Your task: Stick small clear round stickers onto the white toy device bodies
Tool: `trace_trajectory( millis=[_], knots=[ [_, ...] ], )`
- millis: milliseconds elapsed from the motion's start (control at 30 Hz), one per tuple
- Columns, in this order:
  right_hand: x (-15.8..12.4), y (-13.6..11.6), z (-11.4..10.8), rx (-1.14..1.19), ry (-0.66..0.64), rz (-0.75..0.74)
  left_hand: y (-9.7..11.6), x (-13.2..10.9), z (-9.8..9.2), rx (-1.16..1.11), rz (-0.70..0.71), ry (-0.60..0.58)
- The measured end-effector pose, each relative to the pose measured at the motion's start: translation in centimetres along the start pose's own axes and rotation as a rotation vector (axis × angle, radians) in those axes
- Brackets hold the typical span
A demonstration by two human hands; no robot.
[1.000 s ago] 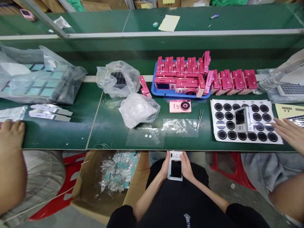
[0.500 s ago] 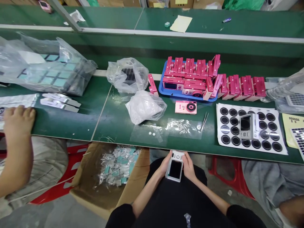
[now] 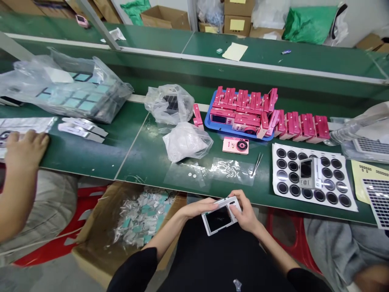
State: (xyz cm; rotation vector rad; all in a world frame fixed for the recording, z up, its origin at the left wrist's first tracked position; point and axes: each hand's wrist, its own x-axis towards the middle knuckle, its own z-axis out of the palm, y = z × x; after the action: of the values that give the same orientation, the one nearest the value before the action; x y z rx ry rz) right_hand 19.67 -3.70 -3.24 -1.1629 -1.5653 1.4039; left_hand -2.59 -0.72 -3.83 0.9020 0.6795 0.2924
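Observation:
A silver-white camera (image 3: 219, 219) with a dark screen is held over the lap, tilted, its screen facing up. My left hand (image 3: 202, 207) grips its upper left edge, and my right hand (image 3: 245, 211) holds its right end, the thumb on the button side. On the bench beyond lie a pink camera (image 3: 235, 145), metal tweezers (image 3: 257, 164) and clear plastic film (image 3: 232, 170) with two small white discs beside it. Another silver camera (image 3: 306, 172) rests on a white sheet of round black stickers (image 3: 340, 200).
A blue tray (image 3: 209, 121) holds several pink cameras, with more in a row to its right. Plastic bags (image 3: 185, 142) stand left of centre. Below the bench edge is a carton (image 3: 100, 243) of scraps. Another person's hand (image 3: 27, 150) is at far left; someone sits at right.
The held camera has turned from upright to nearly sideways and come up slightly. My left hand has shifted onto its upper edge. The view has tilted upward.

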Motion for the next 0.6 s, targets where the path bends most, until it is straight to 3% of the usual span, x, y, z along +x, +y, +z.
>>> trace_trajectory(
  millis=[200,400,500,600],
  knots=[
    [1.3,-1.3,0.3,-0.091,-0.095,-0.043,1.2,-0.4,-1.5,0.087,-0.024,-0.009],
    [2.3,-1.4,2.1,-0.096,-0.065,-0.112,3.4,-1.9,-1.8,0.211,-0.052,0.021],
    [2.4,-0.9,2.1,-0.040,-0.067,-0.040,5.2,-5.5,-2.9,0.299,-0.070,0.152],
    [2.4,-0.1,1.0,-0.012,0.024,-0.005,7.8,-11.6,-7.0,0.415,-0.115,0.409]
  ],
)
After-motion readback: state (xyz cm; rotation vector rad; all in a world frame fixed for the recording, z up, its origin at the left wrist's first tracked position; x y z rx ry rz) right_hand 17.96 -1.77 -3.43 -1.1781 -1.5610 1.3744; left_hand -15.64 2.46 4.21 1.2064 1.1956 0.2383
